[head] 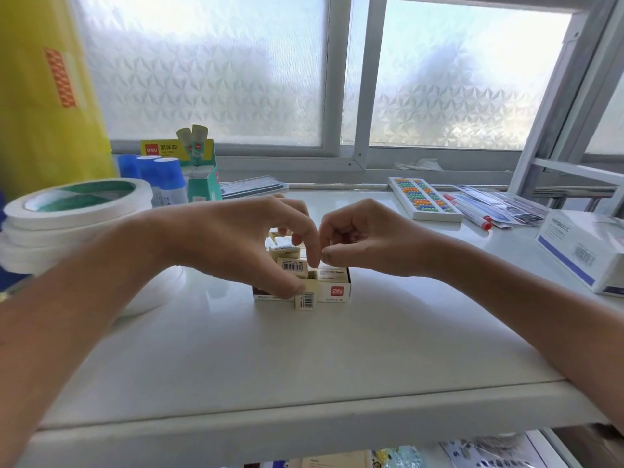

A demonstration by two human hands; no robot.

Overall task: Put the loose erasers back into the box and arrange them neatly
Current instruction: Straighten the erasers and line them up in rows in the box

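A small white eraser box with a red logo stands open at the middle of the white shelf. Several cream erasers with barcode labels fill it, one lying tilted on top. One loose eraser stands on the shelf against the box's front. My left hand arches over the box's left half, thumb at the loose eraser, index finger pointing down into the box. My right hand hovers over the box's right half with curled fingers, its fingertips meeting the left index finger; whether it holds anything is hidden.
Stacked white tape rolls sit at the left, with blue glue sticks and a green glue box behind. An abacus, a red-capped marker and a white carton lie at the right. The shelf's front edge is near me.
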